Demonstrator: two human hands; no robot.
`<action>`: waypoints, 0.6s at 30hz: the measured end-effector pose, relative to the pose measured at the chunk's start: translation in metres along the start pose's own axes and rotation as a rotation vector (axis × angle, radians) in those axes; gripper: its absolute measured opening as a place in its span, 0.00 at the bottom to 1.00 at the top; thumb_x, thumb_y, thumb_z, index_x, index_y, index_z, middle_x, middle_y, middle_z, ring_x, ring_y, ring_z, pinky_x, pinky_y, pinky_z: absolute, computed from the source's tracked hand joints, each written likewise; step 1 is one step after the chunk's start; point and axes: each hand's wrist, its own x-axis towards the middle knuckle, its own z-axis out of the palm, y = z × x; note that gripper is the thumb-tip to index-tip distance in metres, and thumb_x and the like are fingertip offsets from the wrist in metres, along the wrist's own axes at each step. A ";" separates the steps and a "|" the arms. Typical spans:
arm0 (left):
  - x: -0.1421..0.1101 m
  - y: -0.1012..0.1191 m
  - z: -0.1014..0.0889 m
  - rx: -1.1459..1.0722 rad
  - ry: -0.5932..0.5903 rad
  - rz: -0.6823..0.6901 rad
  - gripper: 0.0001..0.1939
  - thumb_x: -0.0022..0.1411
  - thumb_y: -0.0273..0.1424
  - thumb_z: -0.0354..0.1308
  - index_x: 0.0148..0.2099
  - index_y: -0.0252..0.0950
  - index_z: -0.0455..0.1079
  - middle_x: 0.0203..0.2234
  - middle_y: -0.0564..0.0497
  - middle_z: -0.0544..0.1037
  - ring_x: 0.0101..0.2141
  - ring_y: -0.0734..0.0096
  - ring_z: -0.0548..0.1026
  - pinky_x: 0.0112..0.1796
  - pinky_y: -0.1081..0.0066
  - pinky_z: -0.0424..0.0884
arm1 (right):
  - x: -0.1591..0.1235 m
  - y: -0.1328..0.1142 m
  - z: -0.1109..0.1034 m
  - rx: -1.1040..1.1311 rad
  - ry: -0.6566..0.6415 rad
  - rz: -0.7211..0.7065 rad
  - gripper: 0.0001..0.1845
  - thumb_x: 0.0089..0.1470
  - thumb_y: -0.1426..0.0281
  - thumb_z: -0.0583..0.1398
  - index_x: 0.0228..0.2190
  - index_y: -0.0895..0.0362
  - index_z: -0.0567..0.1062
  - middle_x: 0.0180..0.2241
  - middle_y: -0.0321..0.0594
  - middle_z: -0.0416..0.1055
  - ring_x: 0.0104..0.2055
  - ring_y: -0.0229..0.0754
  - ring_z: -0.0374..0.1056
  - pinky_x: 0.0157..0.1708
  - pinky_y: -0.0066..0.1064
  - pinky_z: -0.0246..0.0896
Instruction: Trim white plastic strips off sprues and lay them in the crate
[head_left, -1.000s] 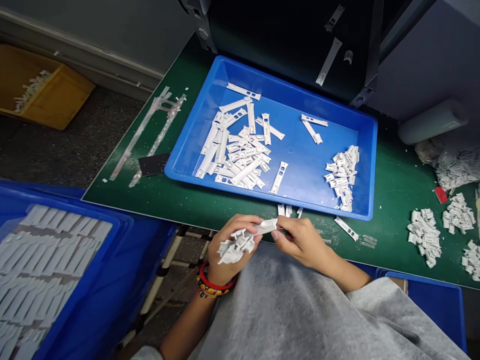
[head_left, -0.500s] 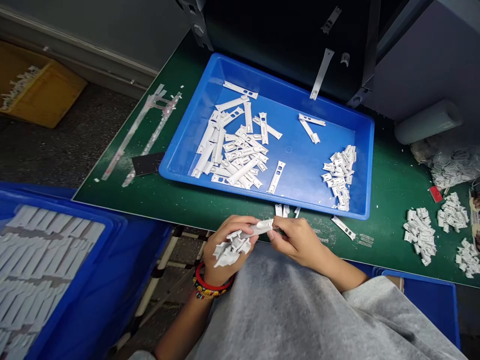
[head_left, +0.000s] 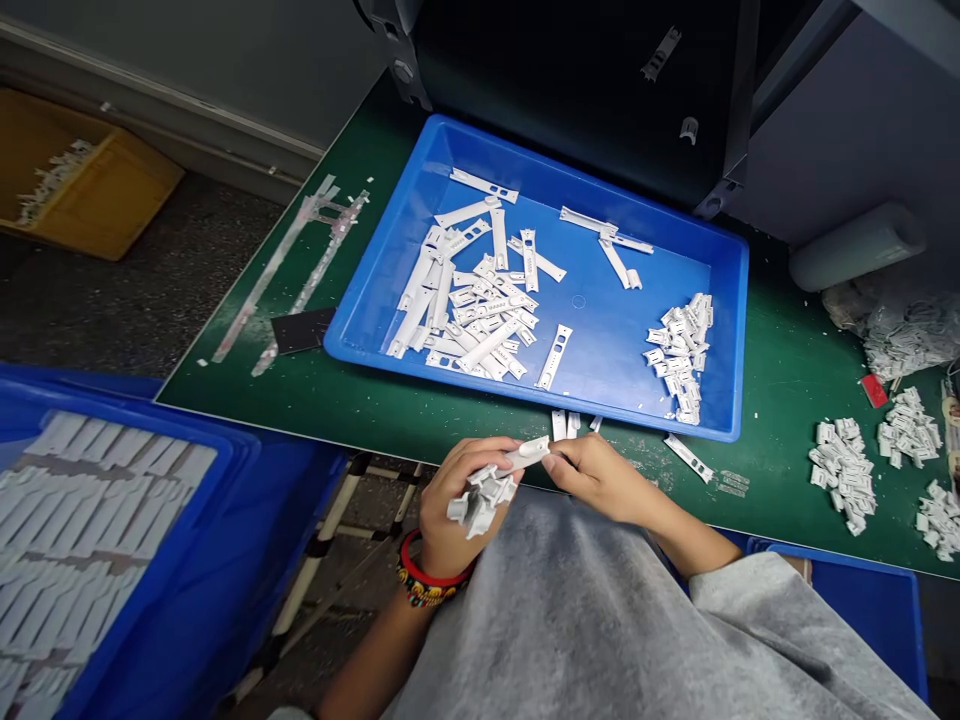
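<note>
My left hand is closed round a bunch of small white plastic parts and one long white plastic strip, which sticks out toward the right. My right hand is closed, thumb against forefinger, at the far end of that strip. Whatever it pinches is hidden by the fingers. Just beyond both hands stands a blue tray. A heap of long white plastic strips fills its left part, and a pile of small white parts lies at its right.
Behind the tray a dark belt slopes down, carrying a few white pieces. Small white heaps lie on the green table at right. A blue bin of lined-up strips stands lower left, a yellow bin farther back.
A long white strip slid down the dark belt and now lies in the tray near the back. The bunch in my left hand has turned slightly; both hands stay close together.
</note>
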 end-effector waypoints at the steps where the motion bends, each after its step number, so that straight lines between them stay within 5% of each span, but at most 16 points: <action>1: -0.002 0.002 0.002 0.002 0.006 -0.022 0.09 0.57 0.22 0.62 0.39 0.38 0.69 0.37 0.49 0.80 0.36 0.66 0.79 0.39 0.65 0.75 | 0.001 0.002 -0.002 0.054 -0.038 0.008 0.23 0.63 0.57 0.48 0.20 0.54 0.54 0.18 0.29 0.48 0.21 0.32 0.45 0.23 0.26 0.41; 6: -0.005 0.012 0.014 -0.018 0.047 -0.116 0.07 0.57 0.23 0.61 0.37 0.38 0.69 0.35 0.48 0.80 0.36 0.65 0.79 0.38 0.66 0.75 | 0.000 0.006 -0.018 0.188 -0.162 -0.011 0.23 0.58 0.56 0.55 0.19 0.54 0.54 0.19 0.27 0.46 0.22 0.31 0.43 0.23 0.26 0.41; 11: 0.001 0.002 0.020 0.045 0.199 -0.284 0.01 0.58 0.27 0.60 0.34 0.36 0.71 0.32 0.47 0.81 0.32 0.65 0.79 0.35 0.67 0.75 | -0.011 -0.002 -0.030 0.286 -0.626 -0.208 0.23 0.55 0.61 0.60 0.18 0.55 0.54 0.18 0.26 0.47 0.21 0.30 0.43 0.23 0.25 0.43; 13: 0.005 -0.005 0.015 0.017 0.230 -0.336 0.03 0.58 0.29 0.60 0.32 0.36 0.70 0.30 0.48 0.81 0.32 0.66 0.80 0.35 0.68 0.76 | -0.011 -0.001 -0.028 0.282 -0.475 -0.179 0.23 0.56 0.61 0.60 0.18 0.55 0.55 0.19 0.26 0.48 0.21 0.30 0.44 0.24 0.25 0.43; 15: 0.007 -0.008 0.009 -0.043 0.209 -0.355 0.04 0.57 0.30 0.60 0.31 0.37 0.69 0.30 0.48 0.80 0.34 0.65 0.80 0.37 0.67 0.76 | -0.006 0.005 -0.023 0.266 -0.127 -0.082 0.21 0.57 0.59 0.60 0.20 0.55 0.58 0.20 0.27 0.51 0.22 0.31 0.47 0.25 0.26 0.45; 18: 0.007 -0.008 0.005 -0.126 0.108 -0.419 0.06 0.56 0.32 0.62 0.29 0.37 0.70 0.28 0.47 0.80 0.33 0.63 0.80 0.37 0.65 0.76 | 0.006 0.013 -0.012 0.278 0.158 -0.010 0.15 0.56 0.57 0.62 0.33 0.55 0.68 0.22 0.27 0.56 0.24 0.33 0.52 0.27 0.26 0.48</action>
